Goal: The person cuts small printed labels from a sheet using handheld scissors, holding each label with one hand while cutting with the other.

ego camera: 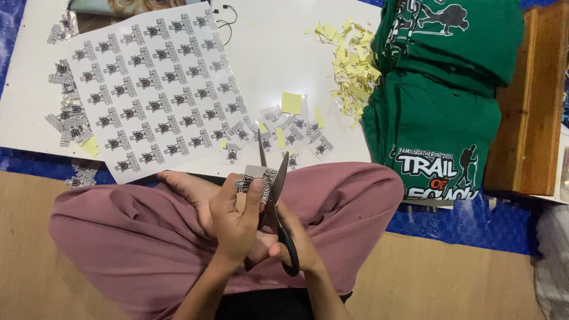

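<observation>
Far left on the white board [284,65]: loose cut-out stickers [70,121] in a heap, one yellow scrap among them. Beside it, a large printed sticker sheet [157,89], rows of black-and-white logos, lying tilted.

Centre, over crossed legs in pink trousers [130,237]: left hand [234,216] closed in a pinch, thumb on top, gripping a small sticker strip [256,178]. Scissors [274,207], black handles, blades parted and pointing away from the body, straddle the strip's edge. Right hand [296,240] sits mostly behind the left; fingers curled through the handle loops.

Just beyond the blades: scattered cut stickers [296,133] and yellow squares. Further right, a pile of yellow paper trimmings [352,65]. Right again, folded green shirts [438,89] stacked, then a wooden box [530,101].
</observation>
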